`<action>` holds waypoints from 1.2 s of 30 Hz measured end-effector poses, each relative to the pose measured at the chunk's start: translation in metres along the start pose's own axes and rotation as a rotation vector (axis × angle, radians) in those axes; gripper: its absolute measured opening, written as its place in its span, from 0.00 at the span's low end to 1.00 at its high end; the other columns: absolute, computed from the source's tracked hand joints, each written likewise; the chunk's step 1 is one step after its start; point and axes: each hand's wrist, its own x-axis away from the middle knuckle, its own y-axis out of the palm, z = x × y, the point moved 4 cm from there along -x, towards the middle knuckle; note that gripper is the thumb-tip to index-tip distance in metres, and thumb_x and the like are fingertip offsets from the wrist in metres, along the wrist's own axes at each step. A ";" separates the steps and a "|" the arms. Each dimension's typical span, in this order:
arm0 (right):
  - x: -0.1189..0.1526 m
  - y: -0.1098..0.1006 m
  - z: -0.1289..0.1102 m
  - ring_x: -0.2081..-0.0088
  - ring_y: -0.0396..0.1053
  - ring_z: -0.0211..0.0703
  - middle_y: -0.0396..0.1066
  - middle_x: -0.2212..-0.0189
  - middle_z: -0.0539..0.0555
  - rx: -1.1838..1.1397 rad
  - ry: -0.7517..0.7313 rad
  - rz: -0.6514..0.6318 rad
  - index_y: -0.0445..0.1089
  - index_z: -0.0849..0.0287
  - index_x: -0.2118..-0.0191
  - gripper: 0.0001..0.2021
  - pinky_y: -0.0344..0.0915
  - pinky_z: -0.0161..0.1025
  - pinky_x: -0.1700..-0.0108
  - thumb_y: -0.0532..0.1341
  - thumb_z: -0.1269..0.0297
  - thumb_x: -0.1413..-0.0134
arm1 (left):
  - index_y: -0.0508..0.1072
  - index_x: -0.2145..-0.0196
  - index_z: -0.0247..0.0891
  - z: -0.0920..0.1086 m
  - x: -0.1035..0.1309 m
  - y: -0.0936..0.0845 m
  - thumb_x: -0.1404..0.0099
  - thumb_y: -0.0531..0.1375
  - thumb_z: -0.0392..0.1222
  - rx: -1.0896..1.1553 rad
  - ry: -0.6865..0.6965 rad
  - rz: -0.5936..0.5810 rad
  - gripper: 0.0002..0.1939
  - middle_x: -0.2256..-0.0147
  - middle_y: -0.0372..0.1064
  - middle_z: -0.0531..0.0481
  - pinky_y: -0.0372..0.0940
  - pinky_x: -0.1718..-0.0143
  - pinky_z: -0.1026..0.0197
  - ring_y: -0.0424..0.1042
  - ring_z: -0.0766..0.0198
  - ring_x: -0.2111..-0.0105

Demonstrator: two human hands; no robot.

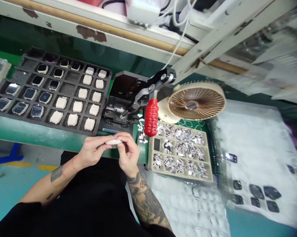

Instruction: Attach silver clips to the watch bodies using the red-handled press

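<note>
The left hand [92, 151] and right hand [129, 153] pinched a pale case [113, 142] between them; slack fingertips could have dropped it below.

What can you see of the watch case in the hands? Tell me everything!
The watch case is small and off-white, with rounded edges and some shine; I can't tell whether it's plastic or metal. It's tilted nearly edge-on, so its faces are mostly hidden. The left hand and right hand pinch it from either side, near the front edge of the green table.
</note>
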 end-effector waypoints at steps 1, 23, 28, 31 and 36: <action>-0.001 -0.001 -0.003 0.52 0.80 0.50 0.81 0.56 0.58 0.000 -0.015 -0.006 0.78 0.54 0.53 0.10 0.80 0.51 0.48 0.61 0.56 0.25 | 0.84 0.42 0.43 -0.001 0.002 0.000 0.24 0.66 0.37 -0.009 0.033 0.025 0.16 0.49 0.86 0.45 0.82 0.50 0.55 0.88 0.55 0.59; -0.104 -0.041 -0.141 0.46 0.78 0.49 0.74 0.42 0.57 0.156 -0.708 0.473 0.68 0.56 0.30 0.26 0.75 0.48 0.46 0.62 0.49 0.24 | 0.78 0.49 0.38 -0.008 0.016 -0.009 0.34 0.74 0.40 0.236 -0.372 0.050 0.18 0.55 0.84 0.41 0.79 0.59 0.60 0.84 0.56 0.57; -0.046 -0.027 -0.049 0.60 0.80 0.47 0.80 0.62 0.53 0.309 -0.423 0.157 0.78 0.52 0.43 0.14 0.79 0.49 0.56 0.58 0.68 0.25 | 0.83 0.44 0.43 0.009 0.014 -0.032 0.31 0.70 0.39 -0.222 -0.106 0.079 0.18 0.49 0.82 0.42 0.79 0.62 0.58 0.81 0.58 0.61; -0.029 -0.007 0.002 0.45 0.77 0.55 0.80 0.47 0.60 0.530 -0.280 -0.035 0.75 0.52 0.37 0.19 0.78 0.58 0.42 0.57 0.71 0.26 | 0.83 0.42 0.45 0.012 0.007 -0.038 0.31 0.69 0.38 -0.370 0.016 0.072 0.20 0.54 0.83 0.45 0.78 0.61 0.57 0.77 0.61 0.69; -0.053 0.010 0.048 0.39 0.71 0.63 0.76 0.44 0.67 0.755 -0.144 -0.187 0.74 0.58 0.35 0.26 0.72 0.67 0.35 0.52 0.79 0.33 | 0.80 0.37 0.45 0.013 -0.007 -0.034 0.28 0.67 0.36 -0.417 0.140 0.014 0.22 0.53 0.81 0.44 0.77 0.58 0.57 0.78 0.59 0.64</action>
